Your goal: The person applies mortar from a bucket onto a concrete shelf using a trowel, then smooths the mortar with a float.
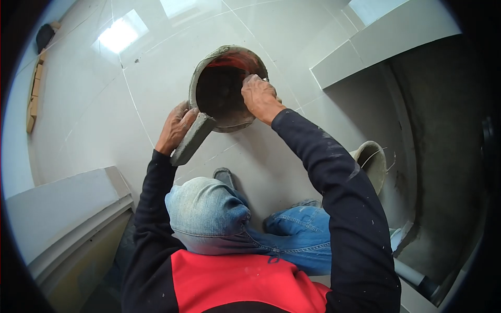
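Observation:
A mortar-crusted bucket with a reddish inner wall stands on the tiled floor in front of me, its inside dark. Against its near left rim, my left hand is closed around a long grey block that slants down toward my knee. The block looks coated in cement. My right hand is over the bucket's right side with its fingers curled. A small shiny bit shows beside the knuckles, but what the fingers hold is hidden.
A dirty whitish container with a loose wire stands right of my right forearm. Beyond it lies a dark recess edged by a pale ledge. Wood-coloured pieces line the far left wall. A white pipe lies low right.

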Motion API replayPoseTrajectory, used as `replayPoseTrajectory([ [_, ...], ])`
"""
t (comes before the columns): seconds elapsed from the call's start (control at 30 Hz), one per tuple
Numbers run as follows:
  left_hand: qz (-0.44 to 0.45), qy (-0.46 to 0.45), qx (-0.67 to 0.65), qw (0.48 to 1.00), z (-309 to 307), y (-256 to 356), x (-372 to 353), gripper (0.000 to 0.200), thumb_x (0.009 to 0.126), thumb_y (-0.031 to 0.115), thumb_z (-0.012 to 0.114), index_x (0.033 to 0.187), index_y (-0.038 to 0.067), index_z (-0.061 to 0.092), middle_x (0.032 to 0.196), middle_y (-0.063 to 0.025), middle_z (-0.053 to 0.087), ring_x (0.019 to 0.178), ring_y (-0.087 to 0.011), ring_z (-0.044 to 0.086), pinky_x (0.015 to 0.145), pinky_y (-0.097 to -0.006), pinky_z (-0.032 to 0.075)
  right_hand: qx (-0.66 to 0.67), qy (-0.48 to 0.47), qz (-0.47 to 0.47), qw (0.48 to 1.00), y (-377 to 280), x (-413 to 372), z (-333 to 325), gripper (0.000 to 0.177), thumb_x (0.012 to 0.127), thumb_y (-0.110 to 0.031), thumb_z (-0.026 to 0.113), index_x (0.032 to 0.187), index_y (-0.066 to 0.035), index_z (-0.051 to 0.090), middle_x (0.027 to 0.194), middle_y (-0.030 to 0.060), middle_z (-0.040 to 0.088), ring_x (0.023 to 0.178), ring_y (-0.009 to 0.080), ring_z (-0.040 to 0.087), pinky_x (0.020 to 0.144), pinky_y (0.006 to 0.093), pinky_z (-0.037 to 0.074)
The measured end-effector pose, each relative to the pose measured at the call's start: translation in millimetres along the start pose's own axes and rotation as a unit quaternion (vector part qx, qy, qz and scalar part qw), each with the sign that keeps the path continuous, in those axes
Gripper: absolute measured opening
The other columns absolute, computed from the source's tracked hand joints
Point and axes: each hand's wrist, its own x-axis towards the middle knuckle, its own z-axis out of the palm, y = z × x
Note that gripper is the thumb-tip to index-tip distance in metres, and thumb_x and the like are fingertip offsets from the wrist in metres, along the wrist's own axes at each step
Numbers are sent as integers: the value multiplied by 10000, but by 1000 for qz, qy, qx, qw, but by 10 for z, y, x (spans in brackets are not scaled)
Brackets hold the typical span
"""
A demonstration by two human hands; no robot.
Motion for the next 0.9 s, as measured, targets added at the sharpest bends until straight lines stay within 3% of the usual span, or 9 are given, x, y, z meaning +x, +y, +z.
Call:
replayPoseTrajectory([
  [0.3,22,48,121,991,-41,40,-32,285,917,249,524,827,-18,481,687,-83,427,667,-146,400,617,-311,385,112,-125,-64,984,-192,-261,-228,208,833,-110,523,845,-18,708,822,172,684,812,297,692,676,404,565],
  [0.4,47,61,96,992,-1,-50,-11,292,923,257,522,830,-17,485,697,-71,437,675,-140,400,619,-308,384,124,-185,-97,970,-266,-368,-340,230,830,-132,544,931,-37,727,945,161,699,915,301,684,696,425,573],
  [0.47,35,55,88,994,13,-86,-30,283,936,258,514,862,-15,514,734,-56,499,701,-126,435,643,-300,404,175,-135,-110,969,-226,-478,-337,231,823,-125,528,890,-23,723,899,188,695,855,313,691,696,425,567],
  [0.53,-1,58,11,998,70,-25,-65,273,948,254,504,932,-13,556,799,-45,571,740,-108,488,678,-286,429,251,-318,-88,910,-132,-531,-688,193,792,-87,538,805,17,701,875,226,684,783,320,692,660,429,562],
  [0.67,-16,70,2,997,12,-98,-145,274,952,248,499,999,-10,579,836,-45,608,744,-95,532,669,-261,452,390,-338,-116,849,256,-483,-582,239,862,-179,562,780,43,602,674,137,596,589,243,641,472,364,524],
  [0.73,-57,103,-97,988,-41,-175,-205,268,950,240,507,1016,-9,583,817,-43,610,703,-86,540,628,-245,461,663,-345,15,664,372,-621,-604,297,898,-277,579,957,13,579,701,61,534,523,149,559,437,289,500],
  [0.77,-62,102,-148,982,-145,-292,-233,262,953,231,515,1033,-9,580,805,-32,615,687,-85,553,615,-245,473,674,-341,21,655,388,-657,-643,353,928,-339,551,1075,-19,522,738,16,515,526,93,532,433,243,485],
  [0.8,-58,108,-148,981,-276,-407,-284,262,953,231,515,1033,-9,580,805,-32,615,687,-85,553,615,-245,473,671,-341,15,658,386,-678,-628,353,928,-339,551,1075,-19,522,738,16,515,526,93,532,433,243,485],
  [0.9,26,99,79,992,-463,-746,-427,290,980,253,493,1066,-15,560,850,-40,634,678,-127,600,614,-278,504,803,-278,34,526,393,-764,-552,404,902,-372,595,1082,-20,515,722,28,535,522,84,539,438,233,486],
])
